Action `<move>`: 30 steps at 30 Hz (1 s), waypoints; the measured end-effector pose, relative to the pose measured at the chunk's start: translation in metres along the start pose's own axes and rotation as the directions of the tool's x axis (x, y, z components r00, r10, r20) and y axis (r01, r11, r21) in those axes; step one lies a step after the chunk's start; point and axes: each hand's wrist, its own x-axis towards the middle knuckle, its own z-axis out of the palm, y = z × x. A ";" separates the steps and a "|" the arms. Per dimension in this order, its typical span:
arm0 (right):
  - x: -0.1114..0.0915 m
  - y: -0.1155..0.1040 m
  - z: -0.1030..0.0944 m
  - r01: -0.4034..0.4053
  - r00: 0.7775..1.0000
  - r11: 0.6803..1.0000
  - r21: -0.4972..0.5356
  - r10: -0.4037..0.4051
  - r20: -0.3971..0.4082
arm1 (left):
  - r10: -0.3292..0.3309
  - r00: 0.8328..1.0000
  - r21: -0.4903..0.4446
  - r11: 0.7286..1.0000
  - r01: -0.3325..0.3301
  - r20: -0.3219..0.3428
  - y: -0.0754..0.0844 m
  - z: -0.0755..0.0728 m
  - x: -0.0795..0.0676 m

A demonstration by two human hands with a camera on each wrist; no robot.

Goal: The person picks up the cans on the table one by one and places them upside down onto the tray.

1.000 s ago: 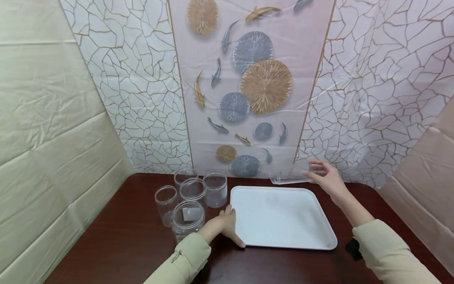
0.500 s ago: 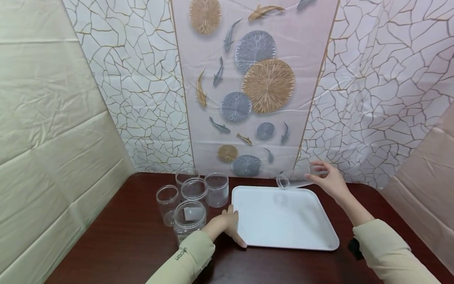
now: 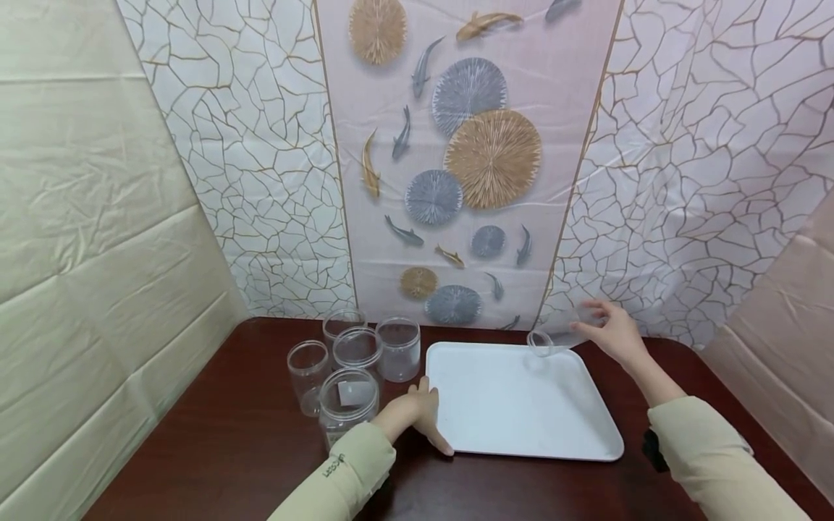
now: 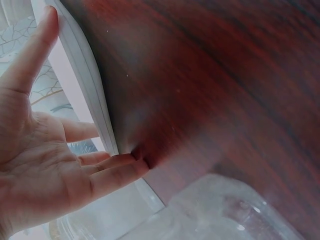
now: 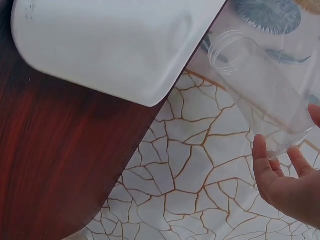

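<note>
Clear jars: I count six; one held, five standing
Held jar [image 3: 562,336]: at one o'clock from the middle of the white tray [image 3: 515,405]; tilted well over, mouth toward eight o'clock; I cannot tell whether that mouth is above the tray
Right hand [image 3: 614,336]: at two o'clock; its fingers and thumb grip the held jar's base end
Left hand [image 3: 422,414]: at nine o'clock; gripping nothing, fingers extended, spread along the tray's rim
Five standing jars [image 3: 399,349]: clustered beyond my left hand, toward ten o'clock; one pale square [image 3: 354,393] shows through the six o'clock one
Table [image 3: 215,434]: one, red-brown; it bears the tray and cluster
Backdrop discs [image 3: 493,159]: seven; three gold, four grey
</note>
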 end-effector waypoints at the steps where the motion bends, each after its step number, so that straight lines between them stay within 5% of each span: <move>1: 0.001 0.000 -0.001 0.007 1.000 1.000 -0.013 -0.007 -0.007 | -0.003 1.000 -0.006 1.000 0.003 0.005 0.000 0.000 0.000; 13: 0.006 0.000 0.000 0.102 0.994 0.988 -0.115 -0.105 -0.022 | -0.018 0.999 -0.041 0.999 0.020 0.051 0.000 0.000 -0.001; 30: 0.014 -0.002 0.005 0.093 0.995 0.972 -0.214 -0.084 0.048 | -0.019 0.999 -0.071 0.997 0.021 0.036 0.000 0.000 -0.001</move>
